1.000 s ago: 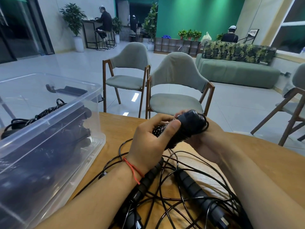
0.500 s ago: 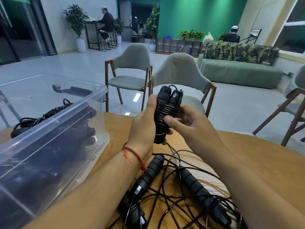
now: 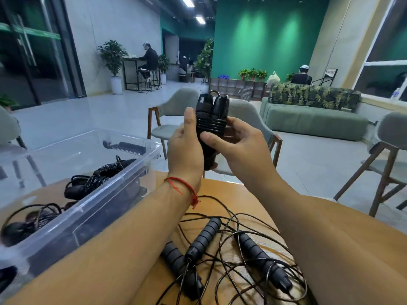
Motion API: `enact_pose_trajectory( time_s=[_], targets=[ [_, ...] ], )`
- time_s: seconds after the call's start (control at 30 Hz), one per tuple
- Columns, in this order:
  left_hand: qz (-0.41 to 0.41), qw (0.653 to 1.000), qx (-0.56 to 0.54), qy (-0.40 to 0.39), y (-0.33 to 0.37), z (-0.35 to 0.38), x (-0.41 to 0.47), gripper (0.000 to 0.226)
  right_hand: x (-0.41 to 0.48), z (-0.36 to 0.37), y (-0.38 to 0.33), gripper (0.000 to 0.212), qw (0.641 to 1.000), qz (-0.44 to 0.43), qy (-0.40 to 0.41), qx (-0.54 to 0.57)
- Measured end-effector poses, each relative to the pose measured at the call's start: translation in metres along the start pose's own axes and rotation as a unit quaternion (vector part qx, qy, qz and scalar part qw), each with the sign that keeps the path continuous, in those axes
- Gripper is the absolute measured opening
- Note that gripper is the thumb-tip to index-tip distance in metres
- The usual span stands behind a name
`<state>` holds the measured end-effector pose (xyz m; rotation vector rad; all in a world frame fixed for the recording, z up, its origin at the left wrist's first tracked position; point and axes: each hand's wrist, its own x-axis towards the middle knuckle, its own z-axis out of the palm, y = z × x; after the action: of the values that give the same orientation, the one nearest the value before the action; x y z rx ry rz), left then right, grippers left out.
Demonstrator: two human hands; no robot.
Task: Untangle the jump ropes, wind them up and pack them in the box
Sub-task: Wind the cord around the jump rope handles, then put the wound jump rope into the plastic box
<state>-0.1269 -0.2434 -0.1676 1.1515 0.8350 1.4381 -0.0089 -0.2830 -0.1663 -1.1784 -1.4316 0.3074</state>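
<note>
both hands [image 3: 187,150] gripping wound jump rope [image 3: 210,124], held upright

Readable text: none in this view.
Sign [image 3: 331,72]: a framed board behind the sofa [image 3: 312,122], far right; dark marks on its pale face, too small and blurred to read.
Rope handles [image 3: 210,119]: black, nothing legible on them.
Box [image 3: 99,208]: clear plastic, nothing legible.

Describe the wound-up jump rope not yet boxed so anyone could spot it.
Look above the wooden table, right of the clear box. Left hand and right hand hold the bundle upright: two black handles bound by tight cord wraps, unlike the loose tangle below.
</note>
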Motion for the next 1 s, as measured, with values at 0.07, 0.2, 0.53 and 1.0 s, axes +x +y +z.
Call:
enact_pose_trajectory(
  time_s=[0.07, 0.2, 0.53, 1.0],
  targets=[
    [0.008, 1.0, 0.025, 0.001, 0.016, -0.008, -0.003, 0.055, 0.001, 0.002, -0.015, 0.039, 1.0, -0.007, -0.006, 0.005],
    [0.01, 0.995, 0.091, -0.042, 0.042, -0.036, -0.014, 0.054, 0.001, 0.019, -0.036, 0.045, 1.0, -0.006, -0.008, 0.003],
    [0.105, 0.924, 0.363, -0.047, 0.107, -0.208, 0.0, 0.025, 0.012, 0.087, -0.086, 0.042, 0.99, 0.048, -0.114, 0.072],
    [-0.103, 0.627, 0.697, -0.332, 0.123, -0.286, -0.002, 0.047, 0.035, 0.215, -0.102, 0.064, 0.863, -0.018, -0.377, -0.336]
  ],
)
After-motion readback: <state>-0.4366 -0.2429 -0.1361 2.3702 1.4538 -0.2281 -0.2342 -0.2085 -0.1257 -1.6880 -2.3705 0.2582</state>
